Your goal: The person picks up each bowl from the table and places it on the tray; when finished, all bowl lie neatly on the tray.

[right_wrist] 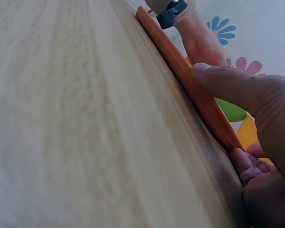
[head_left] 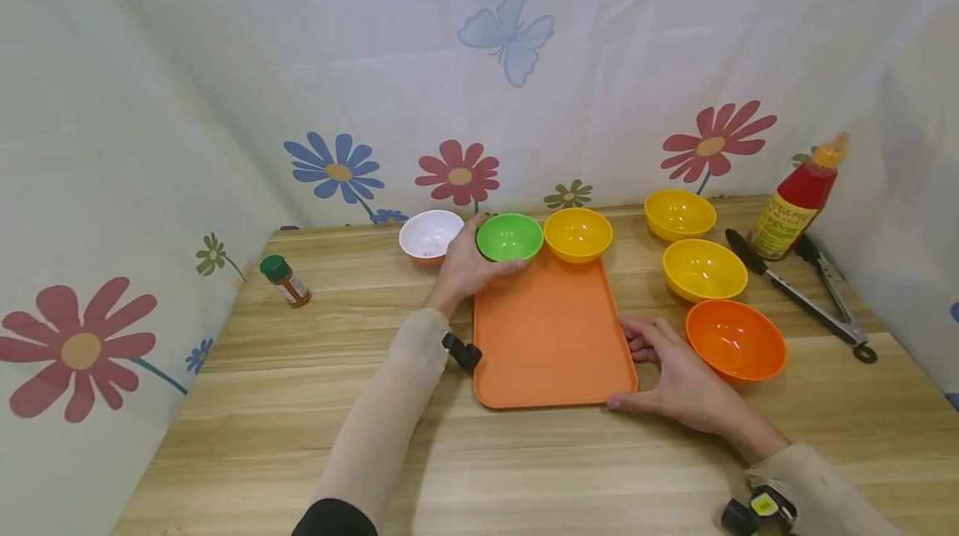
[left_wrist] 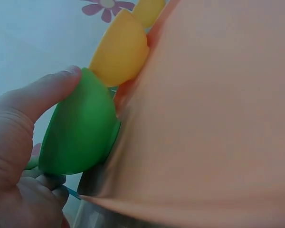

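Note:
My left hand [head_left: 468, 265] holds a green bowl [head_left: 510, 238] at the far left corner of an orange tray [head_left: 553, 336]. In the left wrist view the thumb lies against the green bowl's [left_wrist: 80, 128] side, while the other fingers are partly hidden behind it. Beside it, at the tray's far right end, stands a yellow bowl [head_left: 578, 235]. My right hand [head_left: 685, 382] grips the tray's near right corner, thumb at the near edge and curled fingers along the right edge. The right wrist view shows the thumb against the tray's rim [right_wrist: 180, 71].
A white bowl [head_left: 431, 235] stands left of the green one. Two more yellow bowls [head_left: 679, 215] and an orange bowl [head_left: 736, 340] line the right side. Beyond them are tongs [head_left: 805, 299] and a red sauce bottle [head_left: 797, 203]. A green-capped spice jar [head_left: 285, 281] stands far left.

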A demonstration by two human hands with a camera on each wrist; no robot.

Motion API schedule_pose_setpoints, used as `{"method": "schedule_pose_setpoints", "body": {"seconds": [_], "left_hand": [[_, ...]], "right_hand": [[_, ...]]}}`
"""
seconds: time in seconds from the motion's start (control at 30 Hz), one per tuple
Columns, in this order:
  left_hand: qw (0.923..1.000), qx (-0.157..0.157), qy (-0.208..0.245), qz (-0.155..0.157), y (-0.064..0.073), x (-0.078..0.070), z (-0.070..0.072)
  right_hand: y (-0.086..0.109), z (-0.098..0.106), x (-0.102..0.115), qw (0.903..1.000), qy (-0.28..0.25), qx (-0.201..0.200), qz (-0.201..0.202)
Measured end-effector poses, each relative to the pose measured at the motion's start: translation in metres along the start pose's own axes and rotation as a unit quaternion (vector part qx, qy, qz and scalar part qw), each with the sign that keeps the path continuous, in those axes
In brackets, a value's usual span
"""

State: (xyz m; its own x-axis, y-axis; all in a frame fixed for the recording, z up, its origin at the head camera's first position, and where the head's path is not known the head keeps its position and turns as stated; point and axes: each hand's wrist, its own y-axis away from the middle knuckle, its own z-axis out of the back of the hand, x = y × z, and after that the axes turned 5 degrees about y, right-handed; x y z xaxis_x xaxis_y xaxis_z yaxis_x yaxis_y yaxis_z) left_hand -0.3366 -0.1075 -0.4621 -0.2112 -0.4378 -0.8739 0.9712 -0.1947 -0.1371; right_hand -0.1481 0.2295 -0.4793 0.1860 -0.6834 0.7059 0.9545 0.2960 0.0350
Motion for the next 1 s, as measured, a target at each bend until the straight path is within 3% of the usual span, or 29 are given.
{"method": "schedule_pose_setpoints", "body": {"seconds": [0.3,0.57,0.83,1.0], "left_hand": [[0.9999,-0.011,-0.004,-0.005,0.001,-0.007,0.002],[0.9961,-0.045,0.043,-0.062,0.006,-0.027,0.011],[0.9891,-0.064,0.059,-0.119,0.010,-0.045,0.033],[0.9816,-0.094,0.081,-0.146,0.013,-0.047,0.054]], "right_hand": [[0.000,0.000,0.001,1.0000,0.003,-0.002,0.005],[0.000,0.000,-0.001,1.0000,0.002,-0.001,0.000],[0.000,0.001,-0.001,1.0000,0.005,0.000,0.003],[0.000,0.001,0.000,1.0000,0.002,-0.001,0.004]]}}
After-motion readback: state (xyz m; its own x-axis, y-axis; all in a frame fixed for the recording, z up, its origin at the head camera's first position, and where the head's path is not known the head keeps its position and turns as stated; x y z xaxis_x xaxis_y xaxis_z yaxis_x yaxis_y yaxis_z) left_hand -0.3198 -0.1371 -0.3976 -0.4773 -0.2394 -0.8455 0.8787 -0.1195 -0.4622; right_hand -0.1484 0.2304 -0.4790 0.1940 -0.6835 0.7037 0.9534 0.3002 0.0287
